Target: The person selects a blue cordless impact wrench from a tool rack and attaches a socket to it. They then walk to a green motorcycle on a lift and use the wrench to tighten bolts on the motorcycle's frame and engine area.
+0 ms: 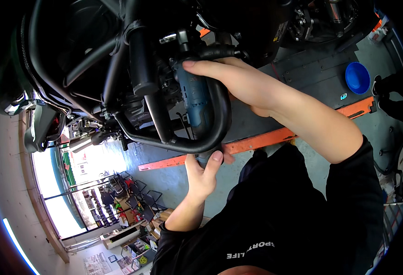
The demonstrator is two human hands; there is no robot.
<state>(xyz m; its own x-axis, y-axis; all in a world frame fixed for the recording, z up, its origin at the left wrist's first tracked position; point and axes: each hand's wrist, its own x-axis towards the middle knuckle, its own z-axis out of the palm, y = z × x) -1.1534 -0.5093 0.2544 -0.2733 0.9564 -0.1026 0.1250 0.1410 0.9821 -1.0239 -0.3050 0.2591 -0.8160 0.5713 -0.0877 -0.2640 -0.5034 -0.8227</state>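
Observation:
A blue and black power tool [194,98] with an angled head [182,40] reaches up through a bent black crash bar [224,119] on a motorcycle [96,59]. Around the tool's lower end, just below the bar, my left hand [202,174] is closed. My right hand [222,73] comes in from the right and grips the upper body, its thumb lying along the casing near the head. Most of the right fingers are hidden behind the tool and bar. I cannot make out what the tool's tip touches.
Black tubes of the motorcycle frame [144,59] crowd the tool on the left. Below lies a dark lift platform [298,80] with an orange edge [256,141]. A blue bowl [357,78] sits at the right, near another person's dark-clothed leg [396,89]. Shelves and boxes stand lower left.

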